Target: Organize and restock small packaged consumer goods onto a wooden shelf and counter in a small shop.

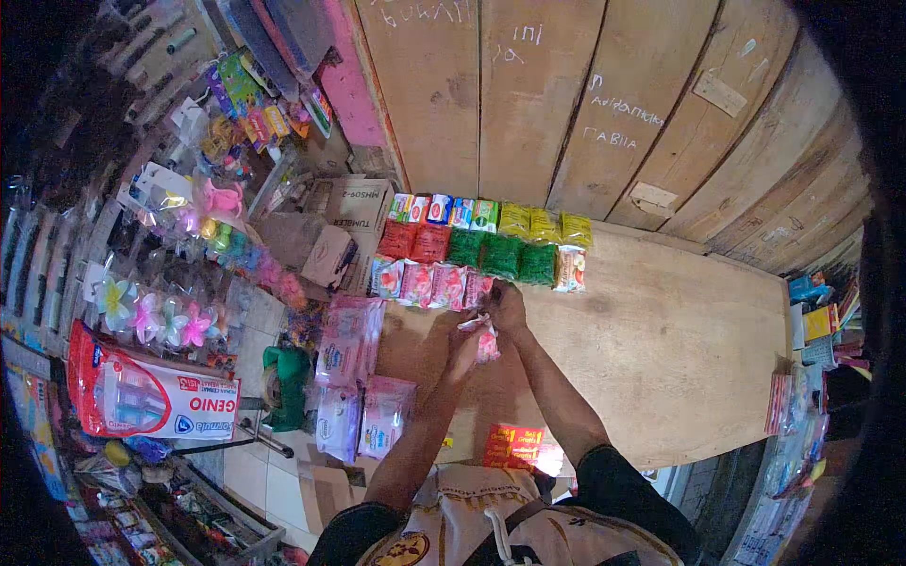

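Note:
My left hand (463, 347) is shut on a small pink and white packet (488, 344) below the front row. My right hand (507, 305) reaches to the right end of several pink packets (448, 286); its fingers are dark and partly hide the last one, so its grip is unclear. Behind that row lie red packets (398, 239) and green packets (500, 254), with a white and orange packet (570, 269) at the right end. Small boxed soaps (439, 209) and yellow packets (545, 225) form the back row on the wooden tabletop (658, 339).
Wrapped wipes packs (350, 339) lie at the table's left edge, beside cardboard boxes (352, 204). Hanging goods and a toothbrush pack (156, 389) are further left. A plank wall (524, 106) stands behind; a red promotional pack (514, 446) lies near my body.

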`<state>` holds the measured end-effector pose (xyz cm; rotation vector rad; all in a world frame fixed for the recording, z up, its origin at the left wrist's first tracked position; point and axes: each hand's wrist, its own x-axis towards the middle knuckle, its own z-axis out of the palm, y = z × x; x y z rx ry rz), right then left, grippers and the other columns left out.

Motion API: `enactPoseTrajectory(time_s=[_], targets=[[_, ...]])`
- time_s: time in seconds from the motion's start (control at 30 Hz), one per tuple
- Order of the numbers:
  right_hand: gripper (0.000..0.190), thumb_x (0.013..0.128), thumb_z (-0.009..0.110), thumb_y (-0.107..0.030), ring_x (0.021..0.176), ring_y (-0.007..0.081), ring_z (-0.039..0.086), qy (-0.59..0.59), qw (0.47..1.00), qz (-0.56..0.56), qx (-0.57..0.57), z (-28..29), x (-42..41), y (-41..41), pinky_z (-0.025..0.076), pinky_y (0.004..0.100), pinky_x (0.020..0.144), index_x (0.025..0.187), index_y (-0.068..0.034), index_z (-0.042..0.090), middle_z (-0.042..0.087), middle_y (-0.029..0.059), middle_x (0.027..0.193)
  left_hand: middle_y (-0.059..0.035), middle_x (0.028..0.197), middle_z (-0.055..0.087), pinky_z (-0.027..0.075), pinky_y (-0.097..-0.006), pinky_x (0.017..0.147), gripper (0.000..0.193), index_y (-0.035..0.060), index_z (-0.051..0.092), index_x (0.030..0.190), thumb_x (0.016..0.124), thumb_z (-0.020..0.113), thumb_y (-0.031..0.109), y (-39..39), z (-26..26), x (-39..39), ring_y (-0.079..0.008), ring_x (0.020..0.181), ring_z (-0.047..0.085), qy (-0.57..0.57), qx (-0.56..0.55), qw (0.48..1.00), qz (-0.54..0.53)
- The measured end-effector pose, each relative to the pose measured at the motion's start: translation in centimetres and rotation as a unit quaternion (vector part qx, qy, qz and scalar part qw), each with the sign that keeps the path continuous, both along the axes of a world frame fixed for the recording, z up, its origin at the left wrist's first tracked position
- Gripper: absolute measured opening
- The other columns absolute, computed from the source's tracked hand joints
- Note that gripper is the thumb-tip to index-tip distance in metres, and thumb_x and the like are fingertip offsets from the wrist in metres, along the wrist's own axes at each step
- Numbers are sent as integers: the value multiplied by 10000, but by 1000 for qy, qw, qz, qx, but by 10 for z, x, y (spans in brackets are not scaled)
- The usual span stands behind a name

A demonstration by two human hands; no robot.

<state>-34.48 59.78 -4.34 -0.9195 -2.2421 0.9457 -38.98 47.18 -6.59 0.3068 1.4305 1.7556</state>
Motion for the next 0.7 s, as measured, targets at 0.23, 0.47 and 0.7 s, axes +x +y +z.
enactPoseTrajectory(time_s=[0.23, 0.47, 0.7], targets=[[326, 749, 672, -321, 573, 279, 579, 30, 989, -33, -141, 10, 4, -11, 444, 403, 568, 743, -6, 590, 578, 150, 616, -39, 795, 617, 499, -297, 556, 147, 35, 624, 957, 819, 637, 84, -16, 14, -3, -149, 669, 605, -136, -13, 990, 31], [352, 774, 664, -370, 702, 259, 663, 58, 957, -71, -275, 7, 7, -1, 505, 356, 648, 816, -21, 668, 671, 131, 732, -91, 839, 617, 537, -353, 673, 122, 26, 595, 944, 832, 552, 47, -35, 17, -9, -208, 745, 629, -312, 100, 945, -3], [198, 781, 678, -168, 560, 194, 605, 93, 971, -180, -124, -48, -11, 14, 481, 325, 542, 727, 19, 642, 633, 105, 623, -87, 906, 609, 532, -357, 701, 171, 45, 596, 966, 806, 540, 22, -13, -8, 0, -204, 777, 617, -228, 169, 959, 20]])
